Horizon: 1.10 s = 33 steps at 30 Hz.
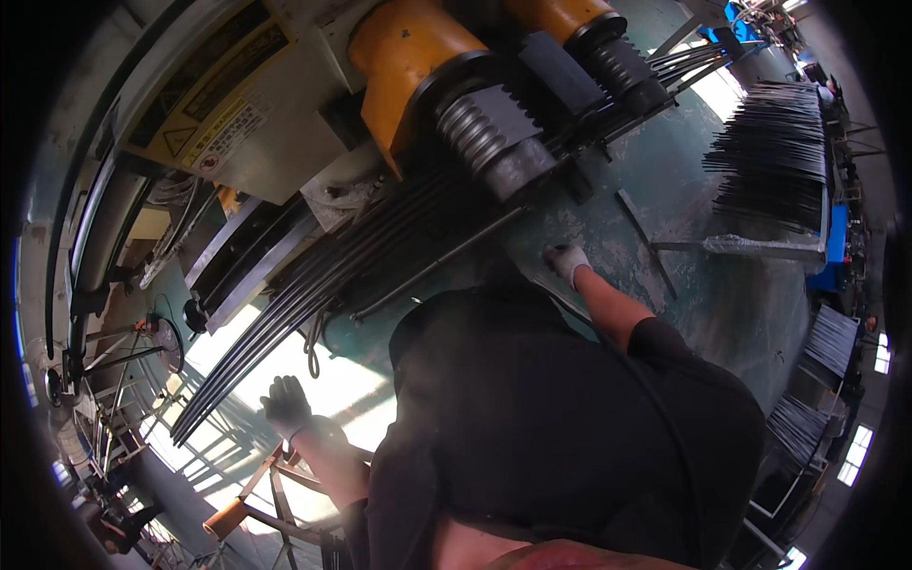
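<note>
My left hand point(287, 407), in a grey work glove, is raised at the lower left with its fingers stretched out and nothing in them. It is nearest to the ends of several long dark metal tubes point(275, 318), apart from them. These tubes run side by side up to the right, under a machine with orange housings point(413, 47) and a ribbed metal cylinder point(489, 128). My right hand point(567, 261), in a pale glove, is out in front to the right, over the green floor. Its fingers are curled in; their inner side is hidden.
A thin metal bar point(442, 258) runs beside the tubes, and a looped cord point(313, 351) hangs near them. An orange-ended metal stand point(226, 519) is below my left hand. At right, a rack holds stacked dark rods point(768, 157); a flat bar point(646, 242) lies before it.
</note>
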### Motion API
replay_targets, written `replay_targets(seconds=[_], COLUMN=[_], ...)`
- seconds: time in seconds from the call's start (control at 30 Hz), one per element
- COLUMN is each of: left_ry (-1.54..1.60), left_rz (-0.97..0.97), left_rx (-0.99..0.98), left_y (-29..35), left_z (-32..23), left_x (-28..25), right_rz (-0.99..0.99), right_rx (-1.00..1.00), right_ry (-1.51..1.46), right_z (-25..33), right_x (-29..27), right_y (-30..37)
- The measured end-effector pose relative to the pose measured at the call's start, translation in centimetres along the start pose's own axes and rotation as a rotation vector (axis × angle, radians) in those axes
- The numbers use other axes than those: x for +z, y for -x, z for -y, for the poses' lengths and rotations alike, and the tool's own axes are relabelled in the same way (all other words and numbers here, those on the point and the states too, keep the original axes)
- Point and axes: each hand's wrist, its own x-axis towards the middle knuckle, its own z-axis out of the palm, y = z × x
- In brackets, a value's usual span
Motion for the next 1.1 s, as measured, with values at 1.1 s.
replay_targets(seconds=[1.1], left_ry=[0.416], left_rz=[-0.178], left_rx=[0.023], left_y=[-4.0], left_z=[-14.5], left_x=[-24.0], right_rz=[-0.209], right_rx=[-0.287], right_ry=[-0.203], right_z=[-1.5], right_x=[-11.9], right_y=[5.6])
